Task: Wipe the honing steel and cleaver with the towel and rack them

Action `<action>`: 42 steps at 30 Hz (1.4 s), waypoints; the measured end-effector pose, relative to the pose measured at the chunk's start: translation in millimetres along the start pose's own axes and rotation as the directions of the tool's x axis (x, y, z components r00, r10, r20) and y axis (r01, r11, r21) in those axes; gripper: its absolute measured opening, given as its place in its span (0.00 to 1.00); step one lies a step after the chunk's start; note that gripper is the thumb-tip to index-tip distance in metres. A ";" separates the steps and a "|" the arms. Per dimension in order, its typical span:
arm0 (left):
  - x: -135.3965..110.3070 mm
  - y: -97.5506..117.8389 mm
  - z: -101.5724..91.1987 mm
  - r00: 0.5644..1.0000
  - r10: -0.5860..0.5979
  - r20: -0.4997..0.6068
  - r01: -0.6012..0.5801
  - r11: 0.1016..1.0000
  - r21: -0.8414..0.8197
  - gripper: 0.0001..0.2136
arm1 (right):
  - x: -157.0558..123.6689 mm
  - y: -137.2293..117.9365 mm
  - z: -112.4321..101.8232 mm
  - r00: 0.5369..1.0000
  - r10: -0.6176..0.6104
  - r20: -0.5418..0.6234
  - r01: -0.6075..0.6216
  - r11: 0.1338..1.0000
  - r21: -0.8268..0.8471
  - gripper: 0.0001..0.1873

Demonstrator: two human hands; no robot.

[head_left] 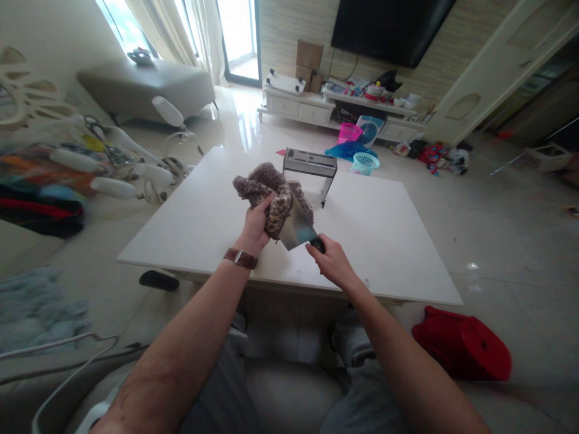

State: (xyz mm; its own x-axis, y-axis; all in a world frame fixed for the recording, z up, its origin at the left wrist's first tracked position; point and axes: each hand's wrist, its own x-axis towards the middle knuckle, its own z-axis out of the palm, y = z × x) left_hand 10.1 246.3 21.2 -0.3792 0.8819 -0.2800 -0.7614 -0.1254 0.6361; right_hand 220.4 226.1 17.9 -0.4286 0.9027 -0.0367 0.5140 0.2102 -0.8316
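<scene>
My left hand [257,226] is closed on a bunched brown-and-cream fuzzy towel [265,179], its thumb pressing on the cloth. In my right hand [333,260] is the black handle of a cleaver [296,228] with a broad, shiny blade. The blade slants up and left against the towel, which lies behind it and along its edge. Both are held over the white table [375,235]. Just beyond the towel stands a boxy holder [310,161] with a grey slotted top and a see-through front; the towel hides part of it.
A floor lamp with white shades [115,187] stands left of the table. On the floor are a red stool-like item [461,343] at right and a light-blue basket [364,163] beyond the table. A low TV cabinet [289,105] lines the far wall.
</scene>
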 end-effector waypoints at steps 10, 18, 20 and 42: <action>-23.9 -26.6 14.8 0.999 -0.027 0.047 0.018 0.984 0.177 0.20 | 5.8 2.9 7.1 0.989 0.102 -0.107 -0.076 0.972 0.223 0.16; -30.7 -34.0 11.4 0.984 -0.112 0.139 0.037 0.890 0.455 0.20 | 12.4 11.4 -1.3 0.956 0.098 -0.277 -0.048 0.982 0.181 0.15; -32.0 -38.5 10.6 0.984 -0.106 0.141 0.028 0.884 0.467 0.21 | 13.3 13.5 -0.6 0.949 0.046 -0.311 -0.007 0.992 0.126 0.14; -23.9 -12.0 3.2 0.978 -0.048 0.205 -0.059 0.871 0.487 0.20 | 7.8 0.7 -8.7 0.969 0.078 -0.235 -0.019 0.970 0.244 0.17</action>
State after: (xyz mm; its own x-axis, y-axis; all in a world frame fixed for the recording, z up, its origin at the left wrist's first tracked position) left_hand 30.1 228.2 22.6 -0.2261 0.9614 -0.1570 -0.3851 0.0598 0.9209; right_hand 223.9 236.6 21.8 -0.1999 0.9794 0.0296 0.3252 0.0948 -0.9409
